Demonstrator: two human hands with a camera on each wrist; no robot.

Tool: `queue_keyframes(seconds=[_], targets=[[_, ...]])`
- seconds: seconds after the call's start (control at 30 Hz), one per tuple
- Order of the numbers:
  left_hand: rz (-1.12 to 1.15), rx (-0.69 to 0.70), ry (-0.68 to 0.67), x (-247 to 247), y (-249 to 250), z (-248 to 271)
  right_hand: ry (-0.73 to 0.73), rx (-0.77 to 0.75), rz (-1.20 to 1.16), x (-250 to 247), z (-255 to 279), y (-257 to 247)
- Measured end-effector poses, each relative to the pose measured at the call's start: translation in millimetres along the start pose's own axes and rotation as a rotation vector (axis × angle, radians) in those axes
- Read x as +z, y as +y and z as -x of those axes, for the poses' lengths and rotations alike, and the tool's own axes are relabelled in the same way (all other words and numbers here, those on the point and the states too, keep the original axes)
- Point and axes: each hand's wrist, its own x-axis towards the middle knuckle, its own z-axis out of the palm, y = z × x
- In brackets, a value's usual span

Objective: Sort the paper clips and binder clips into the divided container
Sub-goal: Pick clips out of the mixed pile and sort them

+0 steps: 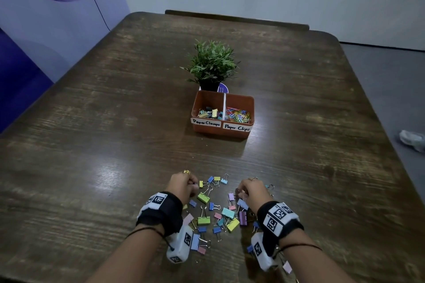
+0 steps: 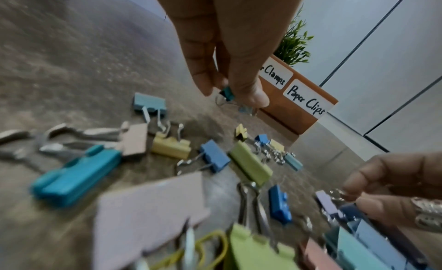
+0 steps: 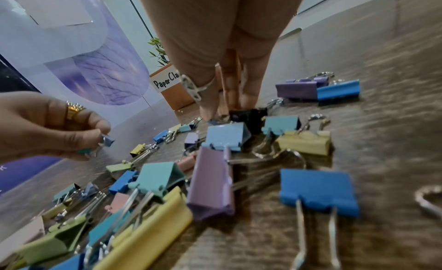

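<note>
Dark wooden table (image 1: 92, 145) carries orange divided container (image 1: 239, 132), potted plant (image 1: 211, 64), scattered binder clips (image 1: 203, 220), perhaps thirty

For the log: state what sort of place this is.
Probably an office or meeting room: a large wooden table, a small potted plant, a labelled orange box of clips, and plain panelled walls.

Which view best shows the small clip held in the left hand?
Left wrist: the fingers pinch a small teal clip, close up. The right wrist view shows it sideways, farther off; in the head view the left hand hides it.
</note>
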Motion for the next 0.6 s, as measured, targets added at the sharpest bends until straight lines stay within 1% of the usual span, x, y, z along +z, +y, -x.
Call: queue_keyframes(seconds=[0.1,0.2,0.3,0.4,0.5,0.6], targets=[[-0.017,0.039,0.041,-5,10,-7,-0.005,0.019,-0.007,-2,-3,-1],[-0.082,0.13,0.142,-16,31,-21,-0.015,-0.008,0.01,-2,-6,3],[-0.074,0.17,0.227,-31,58,-42,-0.064,-0.024,0.02,-8,-7,2],[-0.067,0.225,0.325,-47,88,-63,-0.046,-0.044,-0.017,-12,-8,1],[-0.107,0.238,0.435,-61,115,-85,-0.048,-0.025,-0.018,-15,-10,2],[-0.061,0.244,0.456,-65,127,-109,-0.071,-0.018,-0.007,-17,-12,1]])
